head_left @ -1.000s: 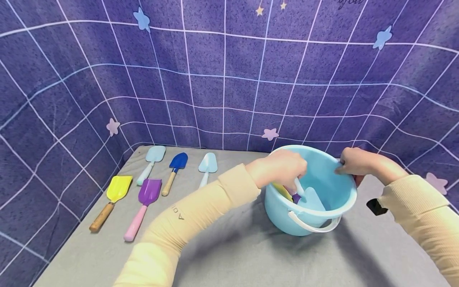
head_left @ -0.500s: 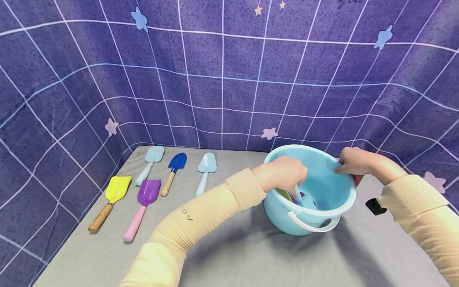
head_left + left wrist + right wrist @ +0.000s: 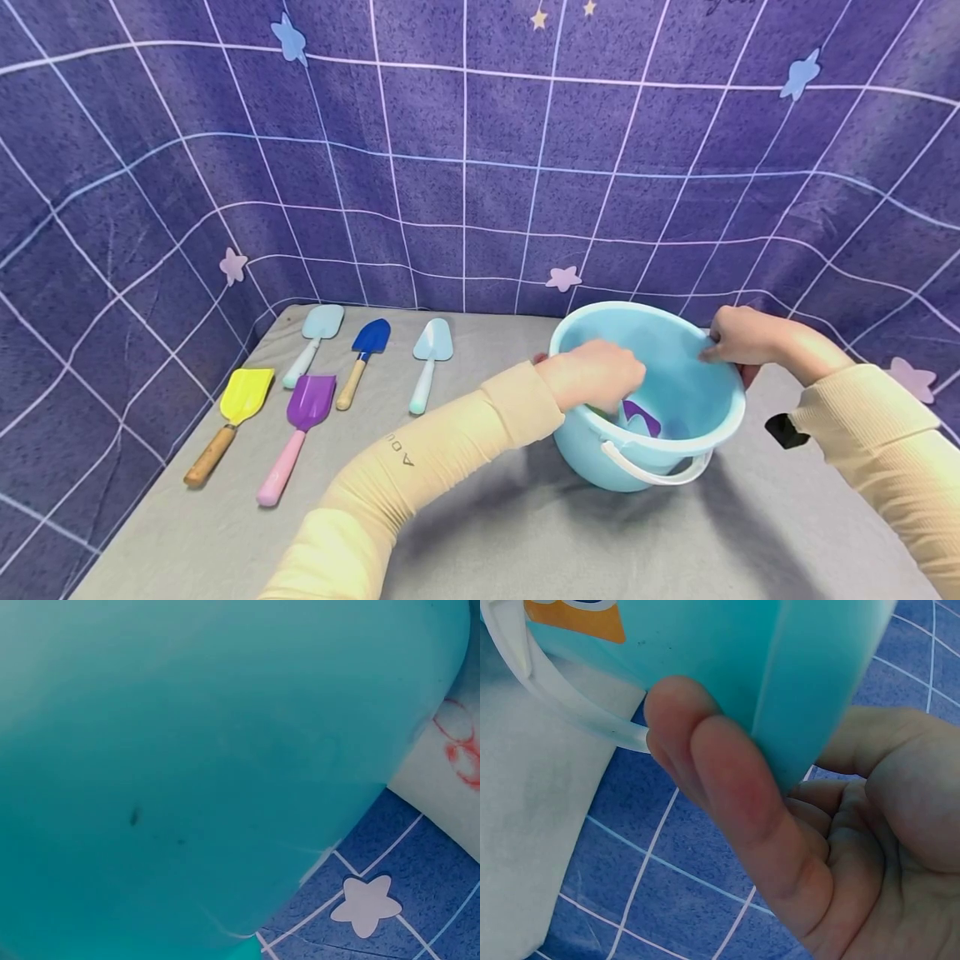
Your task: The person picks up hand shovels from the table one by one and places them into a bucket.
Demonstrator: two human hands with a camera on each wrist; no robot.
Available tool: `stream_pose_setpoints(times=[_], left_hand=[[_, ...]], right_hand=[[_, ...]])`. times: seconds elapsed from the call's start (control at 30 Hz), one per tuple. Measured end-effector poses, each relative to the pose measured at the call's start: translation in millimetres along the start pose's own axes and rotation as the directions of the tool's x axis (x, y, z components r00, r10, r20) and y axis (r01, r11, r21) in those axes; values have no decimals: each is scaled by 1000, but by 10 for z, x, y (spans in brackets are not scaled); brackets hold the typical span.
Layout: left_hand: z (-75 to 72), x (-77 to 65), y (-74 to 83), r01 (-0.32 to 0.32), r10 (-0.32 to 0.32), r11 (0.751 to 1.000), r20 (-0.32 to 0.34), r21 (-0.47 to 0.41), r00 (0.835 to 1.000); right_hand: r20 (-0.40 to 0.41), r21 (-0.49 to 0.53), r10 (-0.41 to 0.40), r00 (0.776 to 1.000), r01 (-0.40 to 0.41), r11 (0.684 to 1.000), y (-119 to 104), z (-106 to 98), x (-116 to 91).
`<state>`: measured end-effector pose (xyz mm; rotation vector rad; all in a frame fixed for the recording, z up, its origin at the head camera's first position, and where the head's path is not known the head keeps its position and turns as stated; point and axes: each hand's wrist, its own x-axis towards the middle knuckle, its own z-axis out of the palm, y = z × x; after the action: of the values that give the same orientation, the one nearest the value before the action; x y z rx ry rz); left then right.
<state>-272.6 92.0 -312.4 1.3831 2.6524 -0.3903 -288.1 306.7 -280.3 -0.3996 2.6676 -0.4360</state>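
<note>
In the head view my left hand [image 3: 596, 373] reaches over the left rim into the light-blue bucket [image 3: 690, 392], its fingers curled down around the light-blue shovel [image 3: 637, 424]. Most of that handle is hidden beneath the hand. Beside it in the bucket lies a purple blade [image 3: 647, 415]. My right hand [image 3: 750, 337] grips the bucket's right rim; in the right wrist view its fingers [image 3: 739, 776] press the outer wall. Only bucket wall [image 3: 225, 750] and background fill the left wrist view, with no left fingers visible.
On the grey cloth [image 3: 480, 525] at left lie several shovels, among them a yellow one [image 3: 246, 396], a purple one [image 3: 311, 400], a dark-blue one [image 3: 372, 336] and a pale-blue one [image 3: 433, 340]. A purple gridded curtain [image 3: 420, 200] stands behind. The white bucket handle [image 3: 660, 478] hangs in front.
My left hand has shifted slightly right, and the light-blue shovel has sunk lower in the bucket, uncovering more of the purple blade. My right hand stays on the rim.
</note>
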Motion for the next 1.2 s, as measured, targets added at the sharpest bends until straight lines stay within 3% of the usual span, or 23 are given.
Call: stream_pose_setpoints(times=[0.63, 1.2], left_hand=[[24, -36, -41, 46, -42, 996, 62, -79, 997], [-104, -282, -132, -18, 19, 990, 4, -142, 1000]], right_hand=[[-13, -7, 4, 1000, -4, 1000, 5, 14, -5], [-23, -25, 1, 1000, -1, 1000, 0, 20, -5]])
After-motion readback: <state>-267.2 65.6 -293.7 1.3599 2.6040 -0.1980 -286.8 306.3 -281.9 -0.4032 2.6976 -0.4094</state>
